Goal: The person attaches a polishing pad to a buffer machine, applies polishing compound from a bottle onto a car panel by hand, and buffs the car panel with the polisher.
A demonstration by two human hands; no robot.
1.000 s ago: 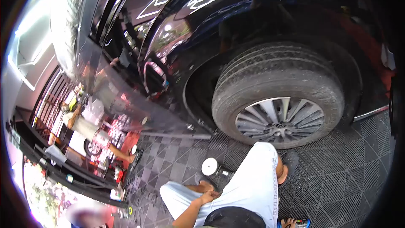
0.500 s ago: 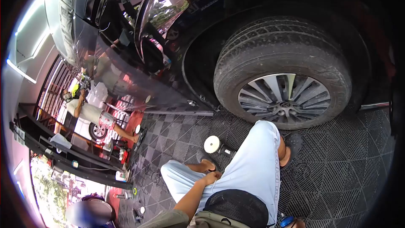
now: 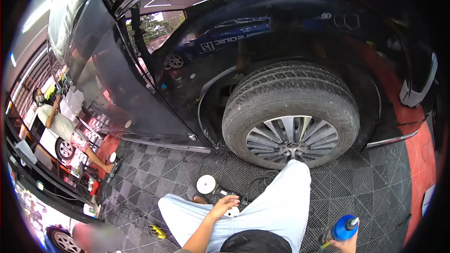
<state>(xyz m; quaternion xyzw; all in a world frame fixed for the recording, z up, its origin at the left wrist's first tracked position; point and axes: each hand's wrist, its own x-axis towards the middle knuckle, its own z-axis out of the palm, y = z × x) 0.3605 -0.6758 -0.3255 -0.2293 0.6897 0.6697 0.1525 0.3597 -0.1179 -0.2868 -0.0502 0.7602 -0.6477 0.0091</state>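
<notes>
My left hand (image 3: 224, 206) is over my lap, its fingers stretched out and slightly apart. Just below the fingers, against my light trousers (image 3: 281, 201), shows a small white round pad (image 3: 231, 212) with a dark centre; whether the palm touches it is unclear. At the lower right, my right hand (image 3: 345, 244) is wrapped round a blue bottle (image 3: 344, 227) with a pale nozzle. A polisher with a white round pad (image 3: 206, 184) lies on the floor beyond my left hand.
A dark car's tyre (image 3: 290, 98) and spoked wheel (image 3: 291, 143) stand in front of my knees. The car's door (image 3: 103, 79) is open at the left. Farther left stands another person (image 3: 58, 119). A yellow-and-black object (image 3: 158, 231) lies on the tiled floor (image 3: 370, 182).
The blue bottle has risen further into view in my right hand. My left hand's fingers have stretched out, and the small white pad now shows below them. The camera view has shifted.
</notes>
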